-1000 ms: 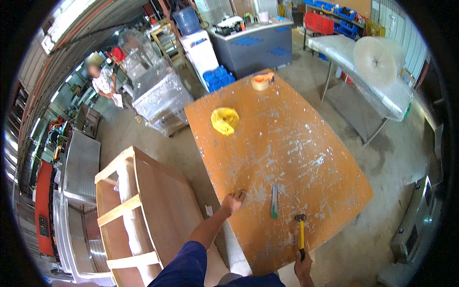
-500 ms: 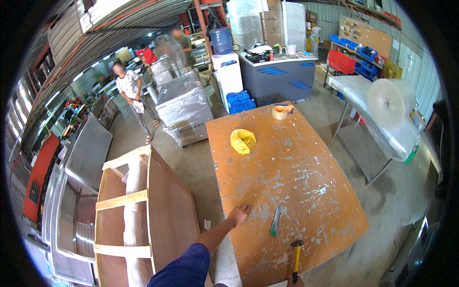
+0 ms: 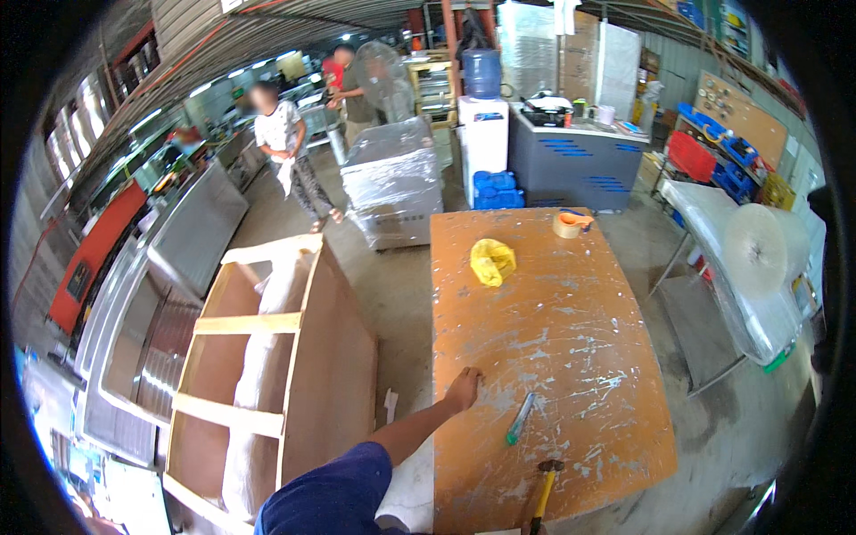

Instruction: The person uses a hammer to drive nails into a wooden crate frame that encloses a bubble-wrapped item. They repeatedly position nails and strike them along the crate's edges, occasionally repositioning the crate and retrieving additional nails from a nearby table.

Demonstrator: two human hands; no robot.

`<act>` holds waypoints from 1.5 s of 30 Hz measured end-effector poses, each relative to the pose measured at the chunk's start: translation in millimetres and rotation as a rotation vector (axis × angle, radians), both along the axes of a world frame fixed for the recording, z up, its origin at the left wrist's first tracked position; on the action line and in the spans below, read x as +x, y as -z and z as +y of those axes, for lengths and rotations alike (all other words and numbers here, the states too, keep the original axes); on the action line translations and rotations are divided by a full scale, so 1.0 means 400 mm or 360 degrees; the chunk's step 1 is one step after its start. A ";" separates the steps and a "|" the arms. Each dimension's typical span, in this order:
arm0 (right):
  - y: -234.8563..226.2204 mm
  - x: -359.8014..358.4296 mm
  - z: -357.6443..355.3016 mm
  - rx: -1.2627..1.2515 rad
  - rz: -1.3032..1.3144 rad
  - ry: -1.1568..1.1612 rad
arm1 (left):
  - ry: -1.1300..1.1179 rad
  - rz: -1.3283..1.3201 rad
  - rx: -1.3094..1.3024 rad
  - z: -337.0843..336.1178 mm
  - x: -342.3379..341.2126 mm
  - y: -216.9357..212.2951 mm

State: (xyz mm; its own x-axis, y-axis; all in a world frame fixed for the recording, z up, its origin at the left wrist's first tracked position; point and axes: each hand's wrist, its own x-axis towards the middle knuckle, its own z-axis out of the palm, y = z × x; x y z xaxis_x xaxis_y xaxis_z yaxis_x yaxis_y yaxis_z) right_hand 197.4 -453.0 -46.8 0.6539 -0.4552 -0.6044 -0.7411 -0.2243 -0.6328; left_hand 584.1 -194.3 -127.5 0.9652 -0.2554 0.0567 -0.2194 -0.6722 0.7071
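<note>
My left hand (image 3: 464, 390) rests low at the left side of an orange-brown, scratched tabletop (image 3: 571, 312), its fingers drawn together. Whatever they may hold is too small to make out. At the lower edge, my right hand (image 3: 534, 529) is mostly cut off; it grips the handle of a hammer (image 3: 545, 490) with a dark head and yellow shaft. Between the hands and a little farther off lies a utility knife (image 3: 520, 420) with a green end. A crumpled yellow plastic bag (image 3: 493, 262) and a tan tape roll (image 3: 567, 225) with an orange dispenser sit toward the far end.
Left of the table stands a wooden crate frame (image 3: 247, 323) with a wrapped item inside. Beyond are a film-wrapped metal cabinet (image 3: 392, 183), a water dispenser (image 3: 484, 147) and a grey counter (image 3: 575, 165). At right, a bubble-wrap roll (image 3: 756, 250) rests on a stand. A person (image 3: 290, 152) stands behind the crate.
The whole view has turned, so the table and crate sit farther right and straighter. Both hands keep nearly the same places by the table, and the hammer remains in my right hand.
</note>
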 end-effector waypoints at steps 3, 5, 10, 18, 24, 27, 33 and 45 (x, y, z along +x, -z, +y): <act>-0.001 0.048 0.000 0.0002 -0.0299 -0.0013 | -0.0345 0.0131 0.0092 0.004 0.020 0.014; -0.007 0.054 -0.010 0.0154 -0.0421 -0.0189 | -0.0537 0.0458 -0.0094 0.112 0.020 0.137; 0.177 -0.025 -0.085 -0.0247 -0.0415 -0.0159 | -0.0570 0.0235 0.0013 0.080 -0.084 0.026; 0.170 -0.038 -0.065 -0.0094 -0.0329 -0.0104 | -0.0216 -0.0096 0.0262 0.064 -0.063 -0.014; 0.201 -0.053 -0.049 -0.0007 -0.0437 0.0021 | 0.0153 -0.0131 0.0717 0.034 0.021 0.021; 0.101 -0.018 -0.022 0.0127 -0.0415 0.0105 | 0.0391 -0.0071 0.0759 0.045 0.052 0.075; 0.252 -0.064 -0.002 -0.0087 -0.0535 0.0127 | 0.0189 0.0064 0.0520 0.042 0.012 0.008; 0.132 0.119 0.164 0.0082 -0.0806 -0.1049 | -0.0861 0.0377 -0.2031 0.368 -0.822 -0.393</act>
